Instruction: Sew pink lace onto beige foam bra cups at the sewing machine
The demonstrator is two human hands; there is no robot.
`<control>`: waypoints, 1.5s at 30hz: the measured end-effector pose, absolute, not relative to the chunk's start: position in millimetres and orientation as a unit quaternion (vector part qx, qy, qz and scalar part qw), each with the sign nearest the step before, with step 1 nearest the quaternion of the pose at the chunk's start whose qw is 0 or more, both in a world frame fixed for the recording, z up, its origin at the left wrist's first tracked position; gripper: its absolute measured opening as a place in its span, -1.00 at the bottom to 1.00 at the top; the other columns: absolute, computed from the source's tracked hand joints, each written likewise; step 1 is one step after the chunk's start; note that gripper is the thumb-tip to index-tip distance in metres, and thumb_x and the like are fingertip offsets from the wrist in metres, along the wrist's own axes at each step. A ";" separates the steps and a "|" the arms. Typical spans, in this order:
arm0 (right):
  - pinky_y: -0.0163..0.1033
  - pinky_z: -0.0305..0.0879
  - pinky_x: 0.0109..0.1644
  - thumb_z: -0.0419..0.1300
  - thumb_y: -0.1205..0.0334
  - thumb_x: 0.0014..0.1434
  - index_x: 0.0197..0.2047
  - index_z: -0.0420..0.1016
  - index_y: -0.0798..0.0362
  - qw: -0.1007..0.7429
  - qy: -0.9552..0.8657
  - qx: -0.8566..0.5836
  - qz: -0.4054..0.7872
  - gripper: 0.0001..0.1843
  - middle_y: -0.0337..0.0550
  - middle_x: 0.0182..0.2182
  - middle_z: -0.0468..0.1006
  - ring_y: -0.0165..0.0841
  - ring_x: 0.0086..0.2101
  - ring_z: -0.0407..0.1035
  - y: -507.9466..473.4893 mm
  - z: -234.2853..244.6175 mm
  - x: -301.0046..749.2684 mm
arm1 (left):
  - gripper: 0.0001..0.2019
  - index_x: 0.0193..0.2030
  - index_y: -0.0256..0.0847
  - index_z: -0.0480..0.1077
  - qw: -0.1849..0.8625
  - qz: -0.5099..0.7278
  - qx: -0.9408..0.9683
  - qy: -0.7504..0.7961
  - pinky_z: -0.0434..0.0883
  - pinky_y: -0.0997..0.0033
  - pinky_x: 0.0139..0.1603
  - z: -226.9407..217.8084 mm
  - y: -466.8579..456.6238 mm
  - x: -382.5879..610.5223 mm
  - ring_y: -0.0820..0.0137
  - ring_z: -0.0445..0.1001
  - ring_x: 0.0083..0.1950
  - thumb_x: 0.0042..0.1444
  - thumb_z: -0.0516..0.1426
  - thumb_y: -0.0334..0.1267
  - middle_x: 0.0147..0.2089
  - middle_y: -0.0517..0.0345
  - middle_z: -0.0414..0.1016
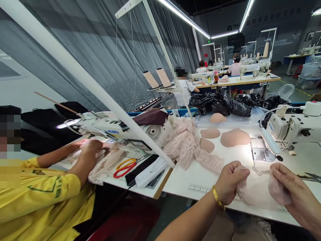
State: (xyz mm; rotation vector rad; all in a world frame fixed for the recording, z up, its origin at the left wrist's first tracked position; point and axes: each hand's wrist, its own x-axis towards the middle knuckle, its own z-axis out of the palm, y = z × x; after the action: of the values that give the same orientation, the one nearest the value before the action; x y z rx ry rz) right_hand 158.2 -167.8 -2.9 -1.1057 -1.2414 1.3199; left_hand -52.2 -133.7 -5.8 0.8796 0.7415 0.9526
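Observation:
Between my two hands a thin, sheer pale-pink piece of fabric (258, 190) is held up over the front edge of the white sewing table (180, 180). My left hand (232, 180), with a gold bracelet at the wrist, pinches its left end between thumb and fingers. On the other side my right hand (286, 184) is closed on its right end. Just behind the fabric is the lit needle plate (262, 152) of a sewing machine (286, 125). Several beige bra cups (235, 138) lie to the left of the plate.
Beige lace (182, 140) is heaped at the table's left side. Scissors (312, 176) lie at the right. A white thread-stand pole (100, 93) slants across the left. Beside me a person in a yellow shirt (50, 197) works at another machine (115, 129); red-and-yellow-handled scissors (125, 167) lie there. Black plastic bags (223, 103) sit behind.

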 end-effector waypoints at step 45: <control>-0.28 0.29 -0.38 0.13 0.18 0.43 -0.13 0.48 -0.09 0.441 -0.743 -0.482 0.146 -0.89 -0.26 -0.37 0.51 -0.38 -0.43 0.35 -148.7 26.0 167.8 | -0.76 -0.38 -0.17 0.23 0.359 0.146 0.887 0.250 0.24 0.52 -0.42 38.9 -38.0 -51.3 0.50 0.25 -0.44 0.09 0.26 -0.28 -0.45 0.35 0.25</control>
State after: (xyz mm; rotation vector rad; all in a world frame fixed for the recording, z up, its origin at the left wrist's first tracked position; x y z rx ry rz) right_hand 167.8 -148.7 26.0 -1.1972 -1.8438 0.3637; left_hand -51.3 -38.0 38.9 2.2889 0.6439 0.3777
